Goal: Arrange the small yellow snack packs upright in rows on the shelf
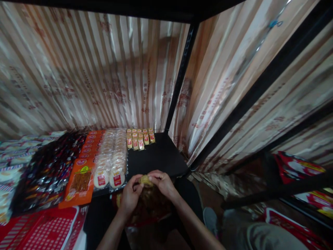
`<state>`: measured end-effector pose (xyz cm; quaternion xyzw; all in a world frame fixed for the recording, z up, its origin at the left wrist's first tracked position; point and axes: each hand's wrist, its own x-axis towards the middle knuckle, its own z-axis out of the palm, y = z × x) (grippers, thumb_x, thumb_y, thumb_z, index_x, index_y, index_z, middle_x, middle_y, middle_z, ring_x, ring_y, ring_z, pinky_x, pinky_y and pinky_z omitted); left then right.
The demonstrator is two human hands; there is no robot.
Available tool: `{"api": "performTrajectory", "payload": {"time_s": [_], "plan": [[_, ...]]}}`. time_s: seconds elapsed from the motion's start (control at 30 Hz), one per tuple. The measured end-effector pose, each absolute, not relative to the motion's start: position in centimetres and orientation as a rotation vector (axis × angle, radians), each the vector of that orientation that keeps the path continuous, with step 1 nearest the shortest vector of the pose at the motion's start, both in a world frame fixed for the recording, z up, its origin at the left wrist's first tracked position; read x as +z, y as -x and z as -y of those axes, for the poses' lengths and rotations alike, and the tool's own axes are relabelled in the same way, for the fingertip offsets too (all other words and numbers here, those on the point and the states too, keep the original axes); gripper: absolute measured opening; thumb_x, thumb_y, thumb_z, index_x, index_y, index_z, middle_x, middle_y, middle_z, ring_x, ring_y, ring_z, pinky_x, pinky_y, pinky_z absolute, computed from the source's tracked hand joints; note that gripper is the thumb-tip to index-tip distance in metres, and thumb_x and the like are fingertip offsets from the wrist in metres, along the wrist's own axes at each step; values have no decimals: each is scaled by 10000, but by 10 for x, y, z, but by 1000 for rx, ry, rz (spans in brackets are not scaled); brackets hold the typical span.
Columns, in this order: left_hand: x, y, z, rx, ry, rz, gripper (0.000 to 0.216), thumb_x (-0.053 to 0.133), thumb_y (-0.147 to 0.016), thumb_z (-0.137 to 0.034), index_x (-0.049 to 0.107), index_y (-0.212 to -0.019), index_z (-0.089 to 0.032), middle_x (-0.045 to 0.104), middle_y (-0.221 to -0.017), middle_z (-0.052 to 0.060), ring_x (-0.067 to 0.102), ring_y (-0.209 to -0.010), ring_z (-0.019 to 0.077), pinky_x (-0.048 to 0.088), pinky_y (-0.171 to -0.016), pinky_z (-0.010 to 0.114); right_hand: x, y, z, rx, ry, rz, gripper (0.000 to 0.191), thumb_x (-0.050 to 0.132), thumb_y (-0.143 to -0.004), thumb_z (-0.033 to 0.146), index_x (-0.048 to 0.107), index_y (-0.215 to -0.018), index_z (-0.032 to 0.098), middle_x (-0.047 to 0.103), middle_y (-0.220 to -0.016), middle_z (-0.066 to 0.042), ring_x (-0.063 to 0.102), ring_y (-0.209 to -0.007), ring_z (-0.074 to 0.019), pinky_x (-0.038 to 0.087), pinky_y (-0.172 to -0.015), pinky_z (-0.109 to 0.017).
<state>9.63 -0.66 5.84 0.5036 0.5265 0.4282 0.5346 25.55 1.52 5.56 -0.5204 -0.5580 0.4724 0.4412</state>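
Note:
In the head view, my left hand and my right hand meet at the shelf's front edge. Fingers and thumbs of both pinch a small yellowish packet from either side; its print cannot be made out. Directly beneath hangs or lies a dark, blurred bag with brownish contents and some red on it. Beyond my hands, small yellow snack packets with red labels stand in short rows on the black shelf.
Left of those rows lie clear packs of round white crackers, orange pretzel-stick bags and dark shiny packets. A red basket is at lower left. Black posts and a printed plastic curtain bound the shelf.

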Motion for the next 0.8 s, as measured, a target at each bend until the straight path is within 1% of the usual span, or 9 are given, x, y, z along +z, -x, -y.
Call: {"api": "performTrajectory", "payload": {"time_s": [0.1, 0.17, 0.27, 0.33, 0.37, 0.47, 0.57, 0.67, 0.8], "plan": [[63, -103, 6, 1171, -1445, -1291, 244, 491, -756, -251, 551, -981, -179, 604, -1029, 72, 606, -937, 165, 506, -825, 314, 71, -259, -22, 1026, 1223, 1441, 168, 607, -725, 325, 726, -785, 221, 614, -1012, -65, 569, -948, -188, 448, -842, -310], [63, -107, 5, 1288, -1657, -1344, 218, 466, -777, -208, 561, -972, -189, 572, -1084, 77, 555, -1053, 177, 478, -899, 358, 74, -259, -25, 993, 1209, 1395, 200, 623, -721, 335, 709, -876, 243, 568, -1120, -70, 533, -1037, -204, 443, -864, -322], [59, -112, 1, 1378, -1922, -1426, 245, 437, -803, -167, 570, -1005, -204, 547, -1139, 82, 518, -1122, 182, 450, -951, 394, 71, -258, -29, 1091, 1164, 1166, 424, 676, -675, 370, 614, -1081, 266, 534, -1196, -74, 505, -1095, -223, 461, -850, -341], [53, -115, -3, 1400, -2045, -1439, 274, 415, -822, -157, 572, -1037, -215, 532, -1180, 83, 508, -1144, 180, 456, -952, 380, 66, -258, -30, 1218, 1111, 996, 567, 717, -633, 388, 546, -1158, 260, 566, -1158, -78, 544, -1048, -220, 457, -860, -360], [50, -117, -6, 1406, -2087, -1435, 283, 403, -829, -154, 577, -1042, -222, 523, -1202, 81, 507, -1148, 178, 464, -945, 367, 64, -258, -31, 1287, 1083, 928, 598, 728, -623, 397, 530, -1167, 250, 592, -1117, -78, 572, -1003, -215, 455, -861, -367], [37, -122, -14, 1430, -2126, -1399, 280, 397, -840, -167, 599, -1025, -229, 502, -1245, 79, 510, -1148, 176, 486, -918, 333, 63, -259, -35, 1458, 998, 822, 560, 715, -642, 437, 547, -1120, 199, 649, -986, -76, 622, -882, -201, 460, -832, -363], [29, -127, -23, 1437, -2051, -1387, 264, 400, -845, -190, 621, -989, -204, 500, -1240, 102, 524, -1129, 179, 500, -891, 311, 65, -260, -42, 1502, 973, 789, 496, 699, -661, 457, 573, -1051, 177, 667, -933, -66, 628, -853, -184, 467, -794, -323], [30, -128, -30, 1392, -2024, -1360, 277, 389, -845, -187, 643, -953, -200, 527, -1190, 105, 539, -1103, 177, 502, -876, 307, 65, -262, -53, 1487, 1023, 745, 428, 697, -659, 467, 579, -947, 172, 671, -847, -40, 633, -769, -159, 479, -738, -296], [36, -125, -42, 1288, -1910, -1315, 262, 410, -821, -192, 639, -946, -206, 577, -1073, 87, 557, -1049, 181, 479, -901, 343, 58, -269, -67, 1480, 1072, 701, 355, 723, -634, 433, 539, -804, 182, 646, -717, 4, 623, -693, -135, 481, -684, -264]]}}
